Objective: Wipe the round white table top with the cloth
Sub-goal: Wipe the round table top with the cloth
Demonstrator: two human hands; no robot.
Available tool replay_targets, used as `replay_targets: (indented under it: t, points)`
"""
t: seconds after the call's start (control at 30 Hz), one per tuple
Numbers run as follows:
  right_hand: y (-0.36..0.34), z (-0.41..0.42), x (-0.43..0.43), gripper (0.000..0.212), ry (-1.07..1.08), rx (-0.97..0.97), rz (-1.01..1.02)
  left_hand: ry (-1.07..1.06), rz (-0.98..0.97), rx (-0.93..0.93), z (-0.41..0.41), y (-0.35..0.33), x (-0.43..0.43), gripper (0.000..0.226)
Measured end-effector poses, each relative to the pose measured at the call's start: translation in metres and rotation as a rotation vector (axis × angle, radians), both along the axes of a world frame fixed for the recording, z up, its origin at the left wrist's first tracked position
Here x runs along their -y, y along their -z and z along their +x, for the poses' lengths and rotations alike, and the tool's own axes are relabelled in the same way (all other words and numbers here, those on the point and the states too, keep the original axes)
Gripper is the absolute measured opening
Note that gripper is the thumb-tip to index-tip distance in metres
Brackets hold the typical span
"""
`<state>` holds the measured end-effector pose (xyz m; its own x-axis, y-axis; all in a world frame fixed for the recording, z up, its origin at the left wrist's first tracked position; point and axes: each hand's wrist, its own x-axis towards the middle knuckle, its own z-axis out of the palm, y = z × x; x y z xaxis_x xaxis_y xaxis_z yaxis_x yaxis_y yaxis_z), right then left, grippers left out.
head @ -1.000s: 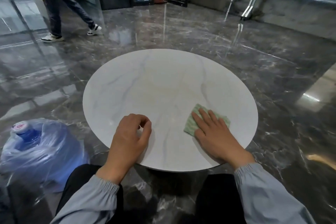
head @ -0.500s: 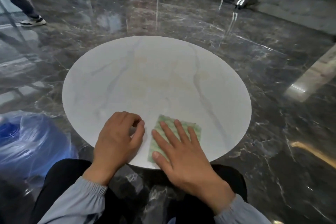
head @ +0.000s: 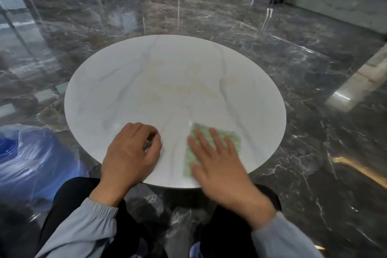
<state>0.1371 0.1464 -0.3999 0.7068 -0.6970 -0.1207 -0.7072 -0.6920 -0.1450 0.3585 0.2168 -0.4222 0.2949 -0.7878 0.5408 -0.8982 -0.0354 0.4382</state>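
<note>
The blurred right hand hides much of the cloth; perhaps a jug, cropped left.

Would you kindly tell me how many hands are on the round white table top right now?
2. The left hand rests curled at the near edge; the right hand presses flat on the green cloth beside it.

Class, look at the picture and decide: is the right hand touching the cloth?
Touching. The head view shows the right hand lying flat on the green cloth, its straight fingers spread across it and pressing it onto the table top.
</note>
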Motion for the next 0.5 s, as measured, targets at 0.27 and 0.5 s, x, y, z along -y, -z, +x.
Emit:
replay_targets:
  t: [0.27, 0.5]
  points:
    - [-0.003, -0.046, 0.037, 0.073, -0.015, 0.023, 0.061, 0.012, 0.045, -0.010, -0.001, -0.004, -0.003, 0.006]
    - [-0.002, -0.005, 0.035, 0.080, 0.002, -0.040, 0.020, -0.015, 0.032, -0.028, -0.001, -0.002, -0.001, 0.006]
